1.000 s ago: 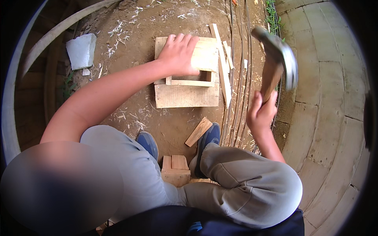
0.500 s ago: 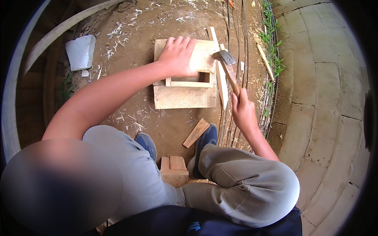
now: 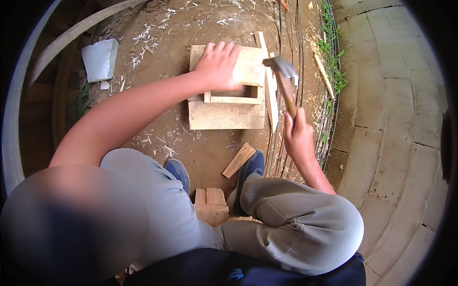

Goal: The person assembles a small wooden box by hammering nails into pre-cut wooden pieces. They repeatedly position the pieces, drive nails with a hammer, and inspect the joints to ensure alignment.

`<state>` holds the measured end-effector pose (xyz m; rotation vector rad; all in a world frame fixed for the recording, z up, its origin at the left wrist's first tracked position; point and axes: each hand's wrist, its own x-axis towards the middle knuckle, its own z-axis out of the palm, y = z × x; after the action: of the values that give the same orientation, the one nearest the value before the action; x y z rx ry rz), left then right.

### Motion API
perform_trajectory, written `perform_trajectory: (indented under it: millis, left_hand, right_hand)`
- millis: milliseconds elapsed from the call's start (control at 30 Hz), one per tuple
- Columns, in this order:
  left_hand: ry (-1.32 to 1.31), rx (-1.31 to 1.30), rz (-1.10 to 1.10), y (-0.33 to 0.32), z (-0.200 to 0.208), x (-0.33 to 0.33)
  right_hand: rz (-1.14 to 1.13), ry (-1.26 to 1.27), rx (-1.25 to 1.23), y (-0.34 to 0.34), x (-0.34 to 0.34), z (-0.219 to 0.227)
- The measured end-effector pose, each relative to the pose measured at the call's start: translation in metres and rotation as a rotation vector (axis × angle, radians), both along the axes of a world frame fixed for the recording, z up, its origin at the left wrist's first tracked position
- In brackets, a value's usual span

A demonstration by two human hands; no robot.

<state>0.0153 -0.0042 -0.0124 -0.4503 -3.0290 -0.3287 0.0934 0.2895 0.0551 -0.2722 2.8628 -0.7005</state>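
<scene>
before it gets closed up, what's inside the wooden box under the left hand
Through its opening, the wooden box shows only shadowed wood. The rest of its inside is hidden beneath the top board, where the left hand rests.

The left forearm reaches forward and across toward the middle, nearly straight from the bent elbow to an almost level wrist. The left grip lies palm down, knuckles up, its four fingers close together and pointing away from the body. The left shoulder is hard to make out beneath the blurred patch. The right forearm rises behind the right knee and slants up and inward. The right grip is curled closed, its thumb laid upward on the inner side, nearer the body than the left. Both knees are bent, the right one splayed outward, and the feet stand apart.
</scene>
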Motion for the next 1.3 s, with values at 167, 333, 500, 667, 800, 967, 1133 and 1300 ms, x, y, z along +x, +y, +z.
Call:
perform_trajectory:
  millis: [167,333,500,667,800,967,1133,1300]
  left_hand:
    - [-0.031,-0.006,-0.023,0.002,0.006,-0.003]
    - [-0.035,-0.007,0.013,0.0,0.002,0.001]
    - [-0.025,0.007,-0.005,0.0,0.003,0.003]
    - [-0.034,0.031,0.002,0.005,0.005,-0.004]
    - [-0.049,-0.013,0.018,-0.001,0.007,0.0]
    - [-0.046,0.002,0.0,0.005,0.005,-0.005]
    - [-0.051,-0.015,0.03,-0.006,0.004,0.006]
    - [-0.026,0.04,0.01,0.004,0.0,0.001]
  right_hand:
    - [0.096,0.129,0.11,-0.002,-0.014,-0.003]
    - [0.116,0.381,-0.149,-0.017,-0.016,0.029]
    - [0.11,0.05,0.109,-0.013,-0.017,-0.008]
    - [-0.042,-0.066,-0.086,-0.021,-0.016,0.021]
    - [-0.017,-0.07,0.033,-0.01,-0.019,-0.004]
    - [-0.089,-0.04,-0.045,-0.023,-0.023,0.043]
    - [-0.001,0.101,-0.138,-0.012,-0.016,0.004]
    - [-0.09,-0.084,0.01,-0.012,-0.023,0.015]
